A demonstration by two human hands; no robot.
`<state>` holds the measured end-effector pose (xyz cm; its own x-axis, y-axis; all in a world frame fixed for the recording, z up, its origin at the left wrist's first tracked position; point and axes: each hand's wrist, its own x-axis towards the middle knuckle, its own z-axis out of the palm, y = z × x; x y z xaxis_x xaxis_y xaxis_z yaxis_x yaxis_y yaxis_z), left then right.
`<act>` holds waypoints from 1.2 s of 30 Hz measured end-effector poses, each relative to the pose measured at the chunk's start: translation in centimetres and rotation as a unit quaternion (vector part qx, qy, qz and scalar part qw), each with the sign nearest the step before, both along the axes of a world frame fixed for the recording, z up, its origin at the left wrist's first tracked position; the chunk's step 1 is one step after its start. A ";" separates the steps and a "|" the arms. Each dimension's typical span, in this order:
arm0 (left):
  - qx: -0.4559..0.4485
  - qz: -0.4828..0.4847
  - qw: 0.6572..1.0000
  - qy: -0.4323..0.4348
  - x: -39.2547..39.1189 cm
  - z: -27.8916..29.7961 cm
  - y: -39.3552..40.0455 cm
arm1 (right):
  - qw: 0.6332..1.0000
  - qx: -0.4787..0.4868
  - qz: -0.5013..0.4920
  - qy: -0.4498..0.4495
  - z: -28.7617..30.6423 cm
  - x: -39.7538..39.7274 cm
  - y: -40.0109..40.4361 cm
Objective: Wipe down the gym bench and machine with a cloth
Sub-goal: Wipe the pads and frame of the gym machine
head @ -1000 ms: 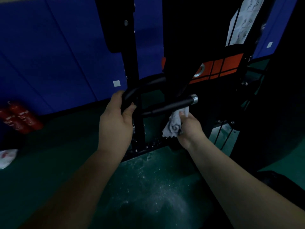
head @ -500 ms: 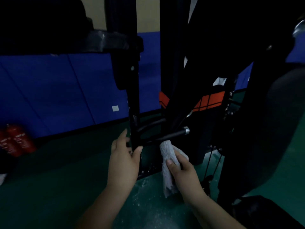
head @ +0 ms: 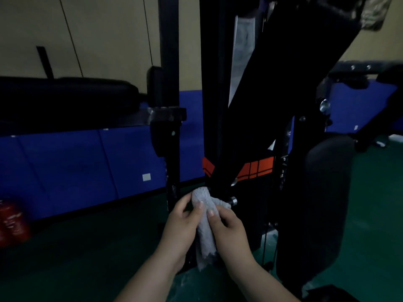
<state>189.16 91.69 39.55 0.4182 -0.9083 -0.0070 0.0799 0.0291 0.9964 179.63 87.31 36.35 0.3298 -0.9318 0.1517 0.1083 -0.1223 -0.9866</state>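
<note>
A grey cloth (head: 204, 216) hangs bunched between both my hands, low in the middle of the head view. My left hand (head: 181, 227) grips its left side, thumb on the front. My right hand (head: 229, 227) pinches it from the right. The cloth's top lies in front of the black machine frame (head: 246, 118), beside a black handle bar with a chrome end cap (head: 233, 201). A black padded bench (head: 72, 99) runs across the left at mid height. A black roller pad (head: 322, 205) stands upright at the right.
A black upright post (head: 171, 62) rises just left of my hands. Red fire extinguishers (head: 12, 221) lie on the green floor at the far left. Blue wall padding (head: 87, 164) lines the back wall. Orange blocks (head: 255, 168) mark the weight stack behind the frame.
My left hand has let go of the machine's bar and come over to the cloth. The cloth has come off the handle bar. The view has tilted up, showing the bench.
</note>
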 end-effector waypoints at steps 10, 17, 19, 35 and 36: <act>-0.116 0.144 0.982 0.025 -0.6 5.6 1.1 | 0.988 -0.105 -0.106 -0.043 7.6 0.3 2.5; -0.188 0.169 0.957 -0.139 -1.6 9.2 1.8 | 0.989 -0.141 -0.030 -0.043 11.0 0.1 2.6; -0.203 0.130 0.961 -0.138 -1.9 10.5 1.8 | 0.983 -0.181 -0.011 -0.040 12.5 -0.4 2.8; -0.374 0.071 0.879 -0.286 -6.2 24.7 0.7 | 0.930 -0.270 -0.246 -0.027 21.9 -11.5 -1.9; -0.380 0.069 0.869 -0.308 -6.4 25.5 0.1 | 0.937 -0.276 -0.216 -0.004 22.4 -11.9 -2.4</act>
